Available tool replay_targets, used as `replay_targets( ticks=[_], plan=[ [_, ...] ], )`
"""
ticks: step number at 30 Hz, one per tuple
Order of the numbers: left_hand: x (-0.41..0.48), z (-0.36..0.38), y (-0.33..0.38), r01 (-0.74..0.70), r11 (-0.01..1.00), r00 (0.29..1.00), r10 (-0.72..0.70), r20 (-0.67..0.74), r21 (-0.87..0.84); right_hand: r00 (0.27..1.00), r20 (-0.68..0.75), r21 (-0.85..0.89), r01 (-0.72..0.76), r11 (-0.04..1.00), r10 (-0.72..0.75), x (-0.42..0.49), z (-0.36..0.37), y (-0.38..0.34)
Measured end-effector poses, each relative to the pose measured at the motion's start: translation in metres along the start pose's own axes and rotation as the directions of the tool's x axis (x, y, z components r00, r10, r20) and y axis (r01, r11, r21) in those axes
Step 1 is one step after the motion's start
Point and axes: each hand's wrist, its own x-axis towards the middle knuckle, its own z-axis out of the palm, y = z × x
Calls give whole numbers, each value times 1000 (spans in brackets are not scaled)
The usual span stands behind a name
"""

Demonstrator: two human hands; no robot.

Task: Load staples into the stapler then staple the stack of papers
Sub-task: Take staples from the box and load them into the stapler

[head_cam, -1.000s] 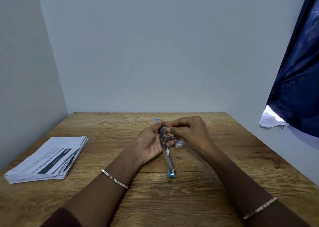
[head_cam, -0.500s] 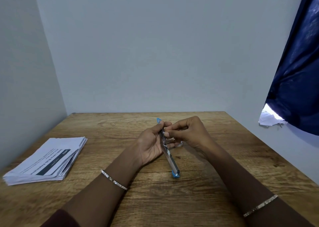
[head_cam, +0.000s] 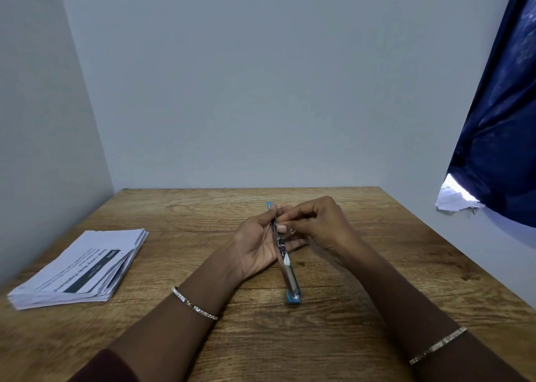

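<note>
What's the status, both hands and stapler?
Left hand cradles the opened blue-and-chrome stapler. Right hand fingers pinched at its channel. White paper stack untouched, far left. Nothing in the way.

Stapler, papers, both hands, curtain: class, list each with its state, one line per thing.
stapler: swung open flat, lifted at an angle, near end low by the table
stack of papers: lying loose, untouched
left hand: grip shut on the stapler
right hand: fingertips pinched at the staple channel
curtain: hanging, bottom corner lifted
</note>
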Motion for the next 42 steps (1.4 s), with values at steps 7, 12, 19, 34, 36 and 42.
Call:
replay_targets(
  ticks=[7, 12, 19, 34, 36, 42],
  plan=[
    [-1, -1, -2, 60, 996, 994, -65, -86, -58, 997, 19, -31, -76, 997, 77, 1, -2, 6],
    [-2, -1, -1, 70, 993, 995, -76, -61, -92, 998, 29, -71, -52, 996, 54, 5, -2, 13],
    [-4, -3, 6, 57, 984, 996, -68, -63, -168, 989, 79, -349, 144, 926, -124, 2, 3, 14],
    [-10, 2, 10, 90, 983, 993, -101, -64, -159, 892, 283, -776, 429, 463, -353, -8, 1, -5],
    [-10, 4, 10, 105, 986, 988, -118, -96, -132, 891, 306, -819, 426, 386, -334, -7, 1, -7],
    [-10, 5, 10, 110, 987, 985, -124, -123, -117, 873, 352, -857, 446, 258, -338, -5, 3, -4]
  ],
)
